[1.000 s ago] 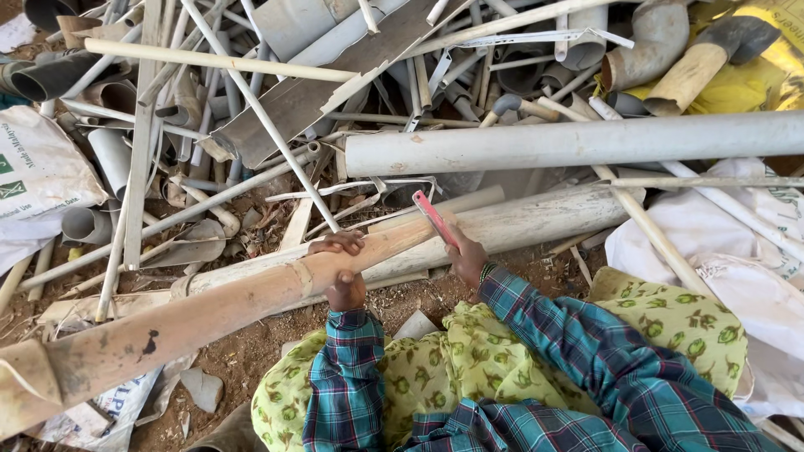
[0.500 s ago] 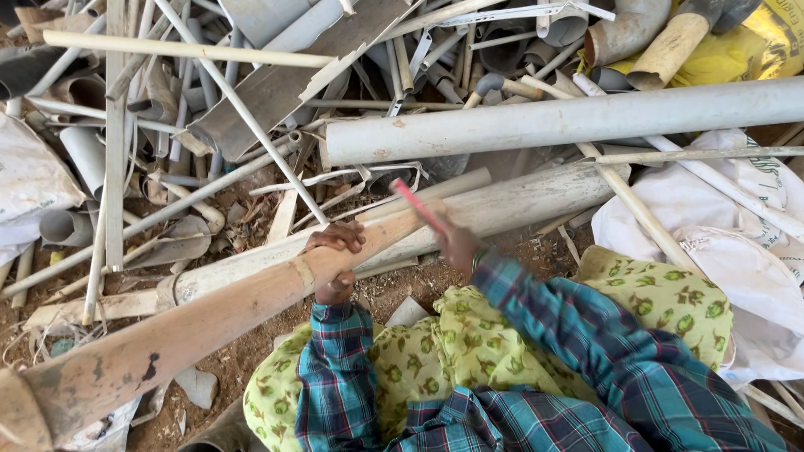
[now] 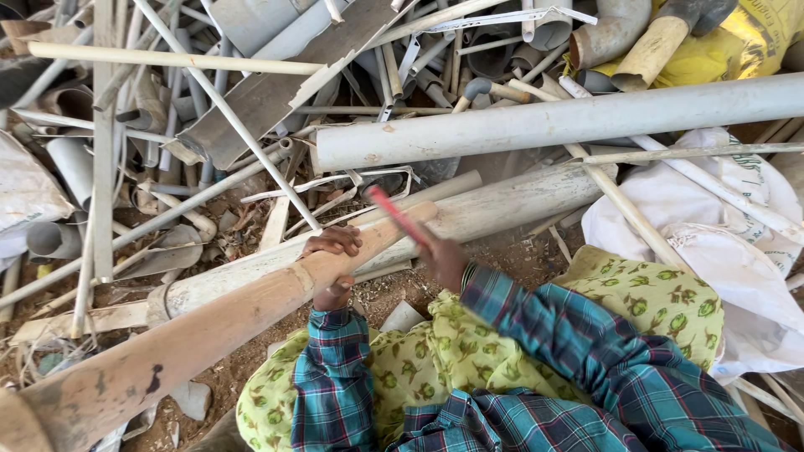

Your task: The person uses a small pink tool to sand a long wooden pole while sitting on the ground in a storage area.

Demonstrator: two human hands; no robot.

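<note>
While the left hand (image 3: 333, 251) grips a long, dirt-stained brown pipe (image 3: 209, 331) near its upper end, fingers curled over the top and thumb underneath, the right hand (image 3: 444, 261) is clenched round the handle of a slim red tool (image 3: 395, 213). The tool is blurred; its type cannot be determined. Its far end lies against the brown pipe's end face, just beyond the left hand.

Progress, as a judgement: work on the pipe end appears under way, not finished. The pipe shows as one whole length, running from the lower left corner up to the middle of the view, with no visible cut line or detached piece at the point of contact. No sorted or finished pile can be identified.

Surface: no desk. The pipe rests across bare, dusty earth (image 3: 502, 251) scattered with small chips and broken fragments. It crosses over a pale grey pipe (image 3: 494, 209) lying behind it.

Surroundings: an outdoor scrap heap. A large white pipe (image 3: 553, 121) lies horizontally above the hands; thin rods, conduit strips, elbow fittings and flat grey sheet offcuts are piled at all angles behind. White woven sacks (image 3: 712, 243) sit to the right and a yellow sack (image 3: 745, 42) at the upper right. The person wears checked blue sleeves and a green printed garment.
</note>
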